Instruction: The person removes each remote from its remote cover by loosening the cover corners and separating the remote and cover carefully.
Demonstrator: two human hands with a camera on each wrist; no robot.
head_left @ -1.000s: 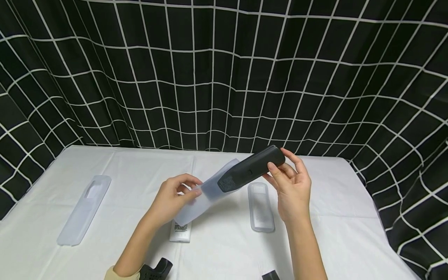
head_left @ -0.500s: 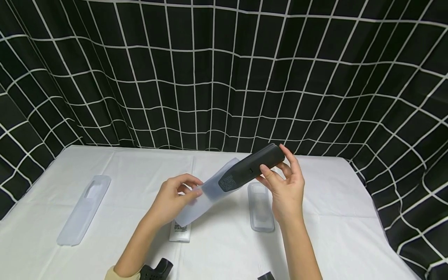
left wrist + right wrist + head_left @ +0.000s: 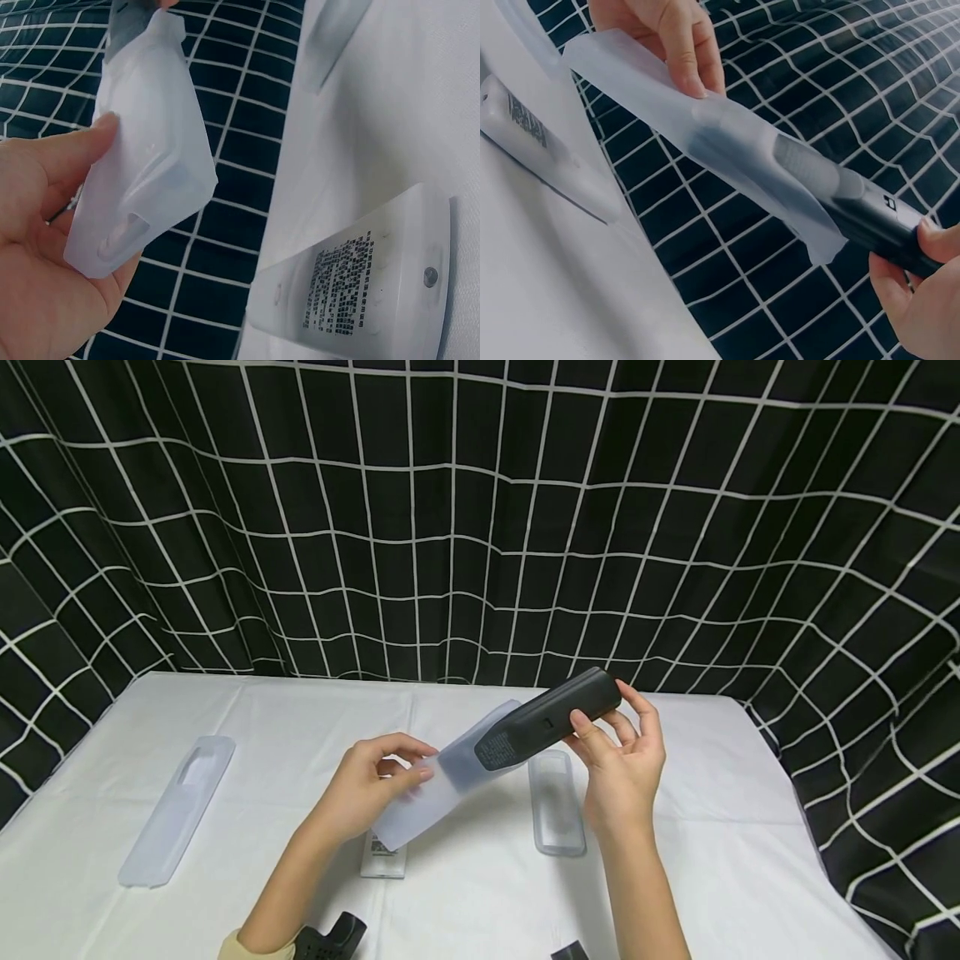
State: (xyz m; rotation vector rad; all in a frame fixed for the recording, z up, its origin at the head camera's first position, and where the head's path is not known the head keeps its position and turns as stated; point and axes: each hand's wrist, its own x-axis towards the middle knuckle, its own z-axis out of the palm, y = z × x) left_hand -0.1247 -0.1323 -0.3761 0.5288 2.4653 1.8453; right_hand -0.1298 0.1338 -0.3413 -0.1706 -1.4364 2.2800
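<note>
The fingers of the left hand (image 3: 372, 787) pinch a translucent sleeve (image 3: 418, 808), while those of the right hand (image 3: 624, 768) grip the outer end of a tilted black handset (image 3: 564, 714), whose other end sits inside the sleeve between the two hands. Below the left fingers a white handset (image 3: 383, 865) with a printed label lies on the white-covered worktop (image 3: 472, 893); a second clear sleeve (image 3: 556, 818) lies just beside the right fingers, and a longer frosted sleeve (image 3: 174, 818) lies well apart, left of the left fingers.
</note>
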